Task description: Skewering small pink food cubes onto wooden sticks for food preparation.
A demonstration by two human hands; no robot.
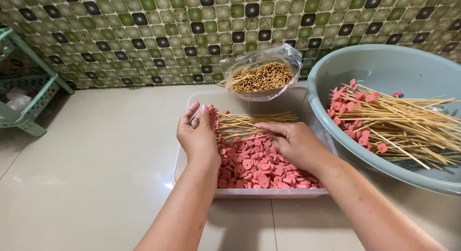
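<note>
A clear plastic tub [180, 164] on the floor holds many pink heart-shaped sausage slices [254, 167] and a loose bundle of bamboo skewers [254, 121] lying across its far half. My left hand [196, 133] is over the tub's left side, its fingers closed on the ends of the skewers and on a pink slice. My right hand [293, 140] rests palm down on the slices, its fingertips pinching at the skewers near the middle of the tub.
A grey-blue basin [384, 64] at the right holds skewers threaded with pink slices [394, 119]. A clear bag of skewers [261, 76] leans on the green tiled wall. A green plastic rack [29, 88] stands at the left. Beige floor tiles lie around.
</note>
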